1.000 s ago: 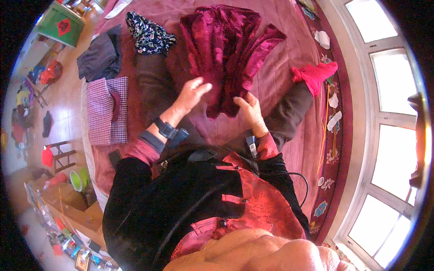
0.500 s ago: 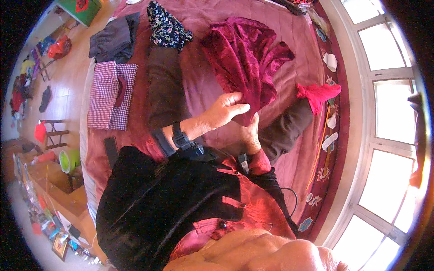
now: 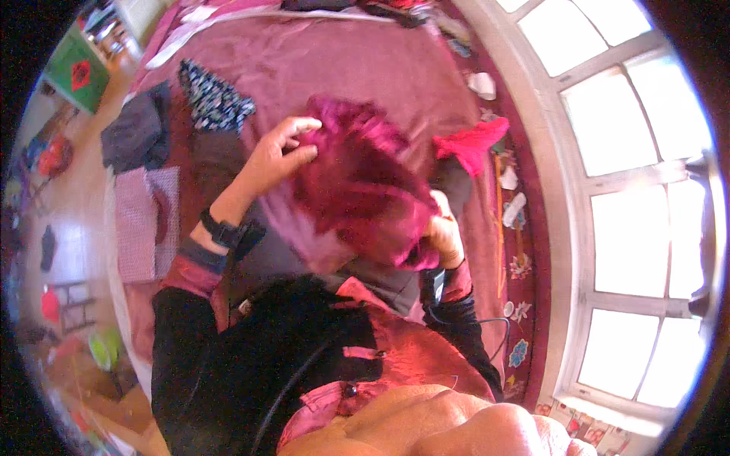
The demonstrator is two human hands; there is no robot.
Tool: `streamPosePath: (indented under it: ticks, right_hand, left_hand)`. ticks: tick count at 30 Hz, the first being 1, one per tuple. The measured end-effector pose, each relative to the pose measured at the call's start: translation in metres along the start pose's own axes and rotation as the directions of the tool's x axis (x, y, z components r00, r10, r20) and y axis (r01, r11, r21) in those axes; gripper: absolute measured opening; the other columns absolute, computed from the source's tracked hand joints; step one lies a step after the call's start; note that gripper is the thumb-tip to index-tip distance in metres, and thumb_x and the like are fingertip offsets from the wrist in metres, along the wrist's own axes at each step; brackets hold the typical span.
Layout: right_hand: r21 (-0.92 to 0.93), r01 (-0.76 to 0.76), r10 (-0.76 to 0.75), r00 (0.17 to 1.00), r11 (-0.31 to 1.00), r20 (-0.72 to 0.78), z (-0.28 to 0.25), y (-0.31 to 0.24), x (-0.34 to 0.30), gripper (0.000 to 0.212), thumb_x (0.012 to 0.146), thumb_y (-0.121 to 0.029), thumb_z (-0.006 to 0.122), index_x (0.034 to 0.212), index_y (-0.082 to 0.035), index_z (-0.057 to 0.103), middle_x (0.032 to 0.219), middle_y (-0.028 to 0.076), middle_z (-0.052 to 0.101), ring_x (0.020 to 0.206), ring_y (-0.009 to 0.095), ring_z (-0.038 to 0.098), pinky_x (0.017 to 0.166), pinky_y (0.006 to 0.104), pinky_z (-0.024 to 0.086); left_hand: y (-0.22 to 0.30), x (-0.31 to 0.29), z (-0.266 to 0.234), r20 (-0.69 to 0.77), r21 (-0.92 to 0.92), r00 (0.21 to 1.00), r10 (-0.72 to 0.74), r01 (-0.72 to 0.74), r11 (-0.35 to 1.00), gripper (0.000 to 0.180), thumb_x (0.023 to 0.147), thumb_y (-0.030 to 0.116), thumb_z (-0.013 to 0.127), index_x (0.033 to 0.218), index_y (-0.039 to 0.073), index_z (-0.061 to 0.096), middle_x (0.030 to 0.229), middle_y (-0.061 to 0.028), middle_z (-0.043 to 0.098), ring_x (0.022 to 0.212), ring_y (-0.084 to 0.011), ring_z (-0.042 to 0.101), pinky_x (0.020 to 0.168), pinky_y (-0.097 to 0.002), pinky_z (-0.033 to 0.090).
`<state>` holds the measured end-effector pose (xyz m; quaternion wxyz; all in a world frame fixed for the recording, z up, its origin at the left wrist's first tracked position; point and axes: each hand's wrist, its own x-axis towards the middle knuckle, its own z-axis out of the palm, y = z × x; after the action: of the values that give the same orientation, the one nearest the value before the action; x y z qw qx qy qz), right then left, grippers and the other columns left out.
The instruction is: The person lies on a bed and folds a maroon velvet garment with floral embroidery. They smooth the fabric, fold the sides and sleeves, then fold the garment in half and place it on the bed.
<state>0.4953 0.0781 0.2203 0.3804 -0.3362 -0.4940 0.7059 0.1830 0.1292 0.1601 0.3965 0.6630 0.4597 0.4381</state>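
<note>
A dark magenta velvet garment point(image 3: 357, 178) is bunched and lifted between my two hands, blurred by motion. My left hand point(image 3: 283, 154) is at its far left edge, with cloth between the thumb and curled fingers. At its near right corner, my right hand point(image 3: 447, 237) is closed round a gathered part. The garment's exact kind cannot be made out. Below it, my legs in dark brown trousers point(image 3: 217, 156) stretch over the bed. A bright red cloth point(image 3: 475, 144) covers my right foot, and a dark floral cloth point(image 3: 215, 95) lies over my left foot.
The bed has a pink-maroon cover point(image 3: 342, 57). On its left side lie a folded checked cloth point(image 3: 137, 224) and dark grey folded clothing point(image 3: 137, 129). Windows point(image 3: 627, 243) line the right wall. A stool point(image 3: 72, 300) and green bucket point(image 3: 105, 348) stand on the floor at left.
My hands have moved apart, the left one outward to the garment's far edge and the right one lower right. The garment has been raised and spread toward me. The whole view has shifted.
</note>
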Motion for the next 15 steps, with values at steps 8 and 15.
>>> streamPosePath:
  ticks: [8,15]
  right_hand:
    - [0.143,0.352,-0.379,0.837,0.925,0.394,-0.027,-0.005,0.026,0.036,0.068,-0.008,0.057,0.101,0.006,0.064,0.096,0.009,0.068,0.083,0.020,0.062,0.077,0.0326,0.050]
    - [0.114,-0.113,0.111,0.993,0.987,0.024,-0.067,0.076,0.049,0.035,0.085,-0.009,0.055,0.117,0.003,0.061,0.101,0.004,0.067,0.094,0.014,0.061,0.086,0.0269,0.047]
  left_hand:
    - [0.019,-0.049,0.088,0.610,-0.679,0.743,0.274,0.313,0.664,0.057,0.094,0.044,0.060,0.137,0.008,0.052,0.137,-0.0073,0.053,0.126,-0.0230,0.048,0.105,-0.0386,0.039]
    - [-0.057,-0.127,0.063,0.636,-0.735,0.730,-0.250,0.672,0.092,0.053,0.099,0.047,0.049,0.135,0.007,0.053,0.128,-0.0072,0.058,0.116,-0.0241,0.054,0.101,-0.0401,0.043]
